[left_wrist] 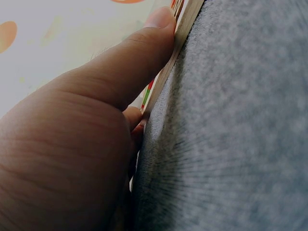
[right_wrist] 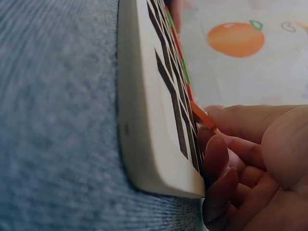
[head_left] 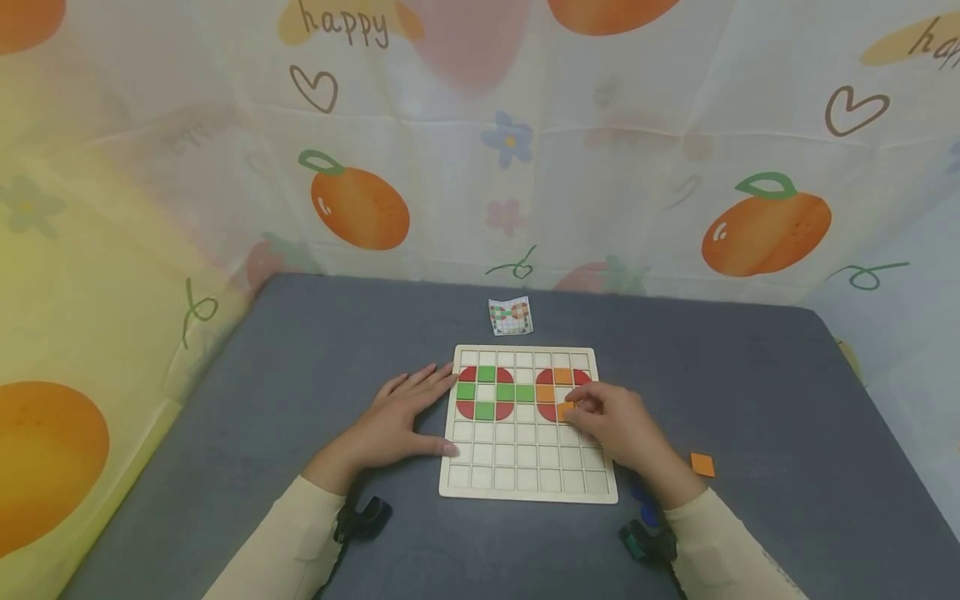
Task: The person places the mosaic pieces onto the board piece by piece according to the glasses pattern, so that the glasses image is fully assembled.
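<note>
A wooden grid board (head_left: 527,487) lies on the table, with red, green and orange tiles in its upper rows. My right hand (head_left: 618,421) pinches an orange square tile (head_left: 566,412) over the right side of the board. In the right wrist view that orange tile (right_wrist: 203,115) is tilted, one edge down at the grid and the other between thumb and fingers. My left hand (head_left: 397,421) lies spread at the board's left edge, fingertips at the upper side and thumb on the lower rim. The left wrist view shows the thumb (left_wrist: 139,53) resting along the board's edge.
Behind the board lies a small printed pattern card (head_left: 511,316). A loose orange tile (head_left: 702,464) is on the table to the right of my right wrist. Blue pieces (head_left: 647,507) lie partly hidden beside that wrist. A fruit-printed curtain (head_left: 450,208) hangs behind the grey table (head_left: 337,325).
</note>
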`<state>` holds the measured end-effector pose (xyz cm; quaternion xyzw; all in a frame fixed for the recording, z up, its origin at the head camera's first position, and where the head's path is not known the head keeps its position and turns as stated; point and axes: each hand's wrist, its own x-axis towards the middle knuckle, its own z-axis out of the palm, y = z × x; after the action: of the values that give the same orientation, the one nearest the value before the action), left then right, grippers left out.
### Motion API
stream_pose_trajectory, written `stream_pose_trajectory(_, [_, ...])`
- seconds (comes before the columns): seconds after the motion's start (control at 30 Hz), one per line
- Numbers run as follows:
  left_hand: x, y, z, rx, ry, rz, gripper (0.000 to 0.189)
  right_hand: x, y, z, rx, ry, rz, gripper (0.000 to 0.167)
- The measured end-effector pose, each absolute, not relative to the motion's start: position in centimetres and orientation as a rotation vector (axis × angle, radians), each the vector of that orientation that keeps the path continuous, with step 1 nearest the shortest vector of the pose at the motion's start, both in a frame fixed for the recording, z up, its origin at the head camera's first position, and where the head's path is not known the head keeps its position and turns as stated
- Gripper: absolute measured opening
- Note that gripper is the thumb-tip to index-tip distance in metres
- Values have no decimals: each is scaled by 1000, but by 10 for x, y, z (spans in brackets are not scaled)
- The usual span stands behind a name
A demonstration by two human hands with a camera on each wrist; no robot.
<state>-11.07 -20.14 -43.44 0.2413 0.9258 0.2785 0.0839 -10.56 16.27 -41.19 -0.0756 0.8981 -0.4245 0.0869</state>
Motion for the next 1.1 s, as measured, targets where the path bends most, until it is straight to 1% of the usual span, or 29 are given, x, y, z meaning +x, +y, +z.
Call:
stream_pose_trajectory(0.57, [-111, -203, -434, 741, 2755, 847, 111, -102, 167, -413, -198, 2607, -1398, 24])
stream_pose_trajectory(0.9, [-110, -202, -433, 743, 2758, 849, 111, -101, 173, -409, -199, 2520, -1497, 33])
stream_pose_trajectory(1.1, [-110, -202, -433, 737, 2753, 851, 111, -100, 178, -407, -241, 2434, -1587, 33])
